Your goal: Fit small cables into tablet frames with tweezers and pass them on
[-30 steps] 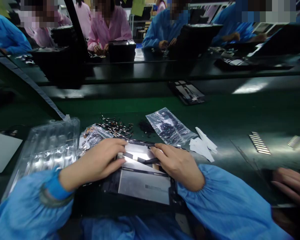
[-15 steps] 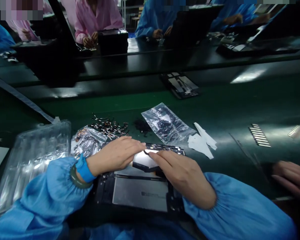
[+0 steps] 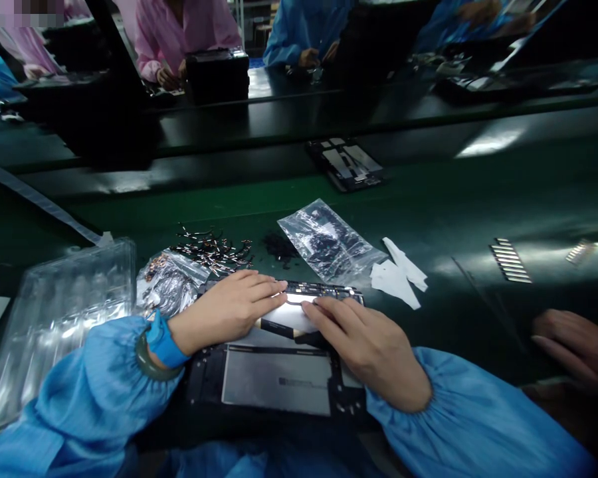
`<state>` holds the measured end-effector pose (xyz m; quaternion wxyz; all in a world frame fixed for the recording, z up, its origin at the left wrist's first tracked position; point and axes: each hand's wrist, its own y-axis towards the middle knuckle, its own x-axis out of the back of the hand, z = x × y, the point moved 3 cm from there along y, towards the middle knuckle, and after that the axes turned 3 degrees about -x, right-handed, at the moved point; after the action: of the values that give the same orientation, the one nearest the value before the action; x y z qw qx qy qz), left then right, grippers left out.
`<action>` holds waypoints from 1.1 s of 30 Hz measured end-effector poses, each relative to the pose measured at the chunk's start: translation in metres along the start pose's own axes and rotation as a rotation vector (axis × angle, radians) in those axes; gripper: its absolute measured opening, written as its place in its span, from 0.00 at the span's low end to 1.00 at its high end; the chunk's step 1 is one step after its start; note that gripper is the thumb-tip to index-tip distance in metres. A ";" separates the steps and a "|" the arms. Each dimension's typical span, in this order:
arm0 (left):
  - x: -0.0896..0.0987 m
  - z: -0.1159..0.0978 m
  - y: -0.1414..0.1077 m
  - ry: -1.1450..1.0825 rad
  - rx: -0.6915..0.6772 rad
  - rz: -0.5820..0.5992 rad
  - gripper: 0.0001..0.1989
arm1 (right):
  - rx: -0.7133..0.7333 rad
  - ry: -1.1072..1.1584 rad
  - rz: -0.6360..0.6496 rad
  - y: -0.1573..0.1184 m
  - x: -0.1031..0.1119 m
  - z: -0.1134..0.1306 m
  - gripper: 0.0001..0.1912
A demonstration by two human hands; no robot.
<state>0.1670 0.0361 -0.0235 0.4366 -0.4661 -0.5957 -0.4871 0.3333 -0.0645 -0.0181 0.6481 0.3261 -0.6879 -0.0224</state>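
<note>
An opened tablet (image 3: 204,382) lies in front of me, a large flat grey battery (image 3: 276,382) in its near half. Behind that battery is a bright silver panel (image 3: 282,325), bordered by a circuit-board strip (image 3: 319,290) along the far edge. My left hand (image 3: 229,309) rests over the far left part, fingers stretched out, tips at the board strip. A thin black cable (image 3: 295,303) runs across the silver panel between my hands. My right hand (image 3: 373,345) has its fingertips closed at the right end of this cable; the grip itself is partly hidden.
Beyond the tablet lie loose small cables (image 3: 214,249), a filled plastic bag (image 3: 167,282), another clear bag (image 3: 326,239) and white paper pieces (image 3: 398,275). A clear tray (image 3: 64,332) is at left. Another person's hand (image 3: 575,342) rests at right; another opened tablet (image 3: 346,162) lies farther back.
My right fingertips have shifted slightly right along the panel, and the black cable between my hands looks straighter. The left hand stays nearly in place. The whole view has shifted slightly.
</note>
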 end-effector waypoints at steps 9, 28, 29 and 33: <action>0.000 -0.001 0.000 0.035 -0.006 -0.010 0.18 | -0.009 0.027 -0.013 -0.001 0.000 0.001 0.14; 0.006 0.013 -0.003 -0.280 0.185 -0.038 0.16 | -0.367 0.036 -0.049 -0.046 0.030 -0.010 0.15; 0.007 0.015 0.000 -0.309 0.257 -0.018 0.17 | -0.489 0.088 -0.087 -0.057 0.030 -0.013 0.14; 0.005 0.016 0.014 -0.160 0.445 0.121 0.16 | -0.936 0.390 0.016 -0.090 0.007 -0.017 0.19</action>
<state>0.1792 0.0535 -0.0184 0.5084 -0.4304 -0.6919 -0.2783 0.3871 -0.1324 -0.0498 0.8412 -0.0067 -0.4729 -0.2621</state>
